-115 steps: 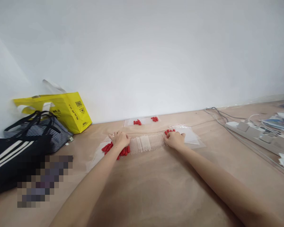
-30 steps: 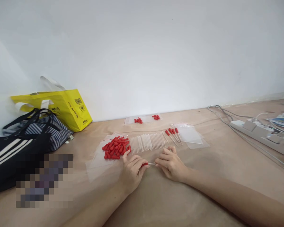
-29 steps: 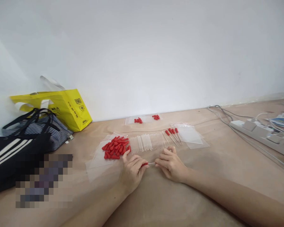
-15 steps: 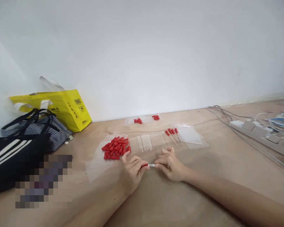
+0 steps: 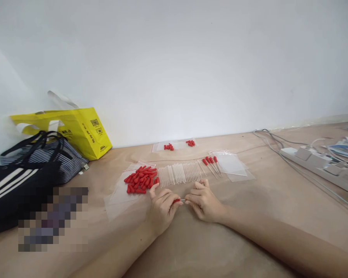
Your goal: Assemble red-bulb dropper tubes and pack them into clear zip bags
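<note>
Between thumb and fingers, my left hand pinches a red rubber bulb. My right hand is closed on a clear glass dropper tube, whose end meets the bulb; most of the tube is hidden by the fingers. Left of my hands a pile of red rubber bulbs lies on a plastic bag. Beside it runs a row of loose glass tubes. At the row's right end lie several droppers with red bulbs on them.
Clear plastic bags lie right of the droppers. Farther back rests a bag with more red bulbs. A yellow bag and a black striped bag stand at left. A white power strip with cables lies at right.
My right hand has moved slightly left, toward my left hand. Less of the glass tube shows between them, and more of the red bulb shows.
</note>
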### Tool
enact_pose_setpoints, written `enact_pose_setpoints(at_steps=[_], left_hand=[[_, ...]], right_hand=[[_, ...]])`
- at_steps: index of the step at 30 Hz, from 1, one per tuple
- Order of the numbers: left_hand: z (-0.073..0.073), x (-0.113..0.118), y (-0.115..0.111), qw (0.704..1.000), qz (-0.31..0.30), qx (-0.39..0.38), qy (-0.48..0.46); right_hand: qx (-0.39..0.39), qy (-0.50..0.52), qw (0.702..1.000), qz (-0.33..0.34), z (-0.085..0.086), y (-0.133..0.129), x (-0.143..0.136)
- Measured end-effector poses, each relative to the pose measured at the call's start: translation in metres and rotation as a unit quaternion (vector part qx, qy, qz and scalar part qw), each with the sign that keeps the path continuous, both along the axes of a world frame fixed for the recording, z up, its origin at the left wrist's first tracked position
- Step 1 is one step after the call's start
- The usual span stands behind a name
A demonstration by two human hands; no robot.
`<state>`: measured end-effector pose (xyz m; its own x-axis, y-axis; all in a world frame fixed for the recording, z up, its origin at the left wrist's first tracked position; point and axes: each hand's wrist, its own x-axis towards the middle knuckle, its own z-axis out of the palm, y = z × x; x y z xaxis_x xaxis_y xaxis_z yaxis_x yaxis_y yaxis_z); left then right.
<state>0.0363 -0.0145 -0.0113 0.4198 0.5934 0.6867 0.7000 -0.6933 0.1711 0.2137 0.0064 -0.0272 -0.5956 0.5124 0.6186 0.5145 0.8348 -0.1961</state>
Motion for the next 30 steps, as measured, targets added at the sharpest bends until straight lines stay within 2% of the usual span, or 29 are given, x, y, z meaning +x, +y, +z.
enact_pose_setpoints(at_steps=[6, 10, 13, 20, 25, 30], left_hand=[[0.004, -0.008, 0.006, 0.998, -0.010, 0.047, 0.033], [0.006, -0.016, 0.008, 0.993, 0.013, 0.103, 0.060], [0.004, -0.015, 0.008, 0.992, 0.019, 0.113, 0.057], [0.001, -0.003, 0.002, 0.998, 0.023, 0.062, -0.006], [0.004, 0.001, -0.004, 0.999, 0.027, 0.026, 0.005], [-0.001, 0.004, -0.004, 1.000, 0.025, 0.016, 0.000]], right_hand=[[-0.016, 0.010, 1.000, 0.003, 0.002, 0.006, 0.005], [-0.005, 0.012, 1.000, -0.016, -0.001, 0.010, 0.012], [0.012, 0.009, 1.000, -0.028, -0.003, 0.011, 0.014], [0.072, 0.017, 0.997, -0.025, 0.000, 0.002, 0.008], [0.069, 0.027, 0.997, -0.007, -0.001, -0.001, 0.005], [0.066, 0.040, 0.997, 0.009, -0.001, 0.001, 0.001]])
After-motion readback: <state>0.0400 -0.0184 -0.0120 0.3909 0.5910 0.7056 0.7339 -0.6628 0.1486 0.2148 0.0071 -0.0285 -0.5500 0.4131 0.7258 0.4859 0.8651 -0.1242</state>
